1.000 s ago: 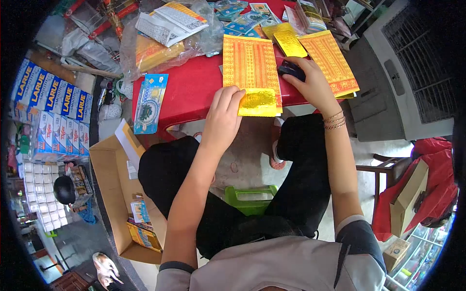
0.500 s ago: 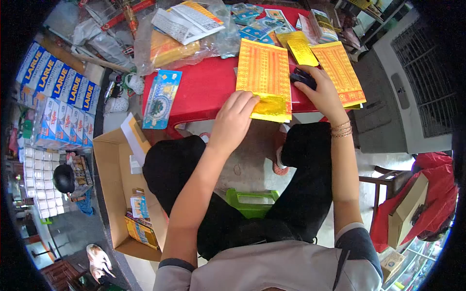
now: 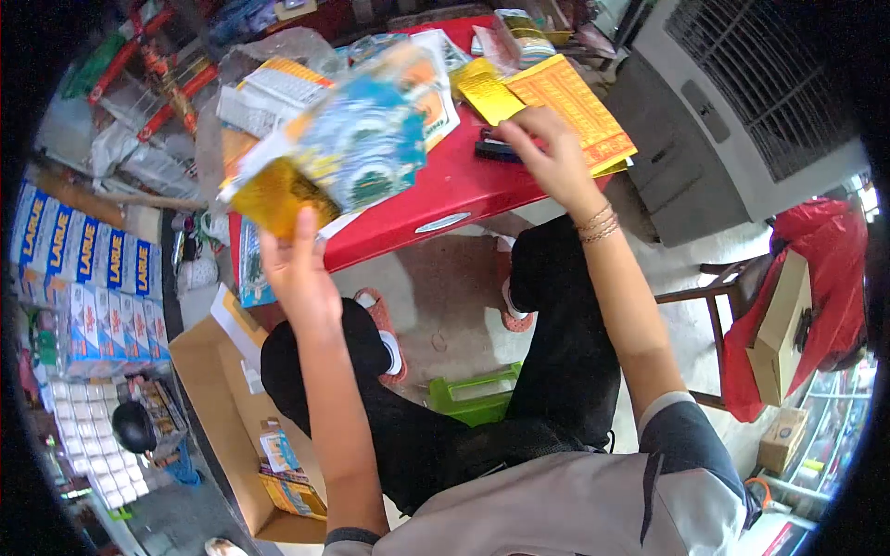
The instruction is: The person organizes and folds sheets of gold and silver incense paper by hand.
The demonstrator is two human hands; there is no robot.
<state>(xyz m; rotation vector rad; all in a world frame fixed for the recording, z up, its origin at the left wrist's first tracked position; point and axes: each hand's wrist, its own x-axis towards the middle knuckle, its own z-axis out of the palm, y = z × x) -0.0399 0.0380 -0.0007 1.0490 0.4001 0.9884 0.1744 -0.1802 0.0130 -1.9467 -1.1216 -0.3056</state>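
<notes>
My left hand (image 3: 304,276) grips a fanned bundle of joss paper over the table's left part. Gold foil paper (image 3: 278,199) is nearest its fingers, and blue printed sheets (image 3: 366,139) spread out beyond, smeared by motion. On the red table (image 3: 399,227) a dark stapler (image 3: 499,150) lies by the fingertips of my right hand (image 3: 553,157). That hand is open, thumb and fingers apart, just right of the stapler. Close behind it are a gold foil sheet (image 3: 489,91) and a stack of orange-and-yellow printed paper (image 3: 579,111).
Plastic-wrapped papers (image 3: 269,97) lie at the table's back left. An open cardboard box (image 3: 209,389) holding packets stands by my left knee. A grey air cooler (image 3: 649,139) stands at the right. Drink cartons (image 3: 88,250) are stacked at the left, and a green stool (image 3: 473,397) is below me.
My left hand has moved left, lifting the bundle off the table and turning its blue sheets into view. My right hand has let go of the stapler, now on the table. The view has shifted.
</notes>
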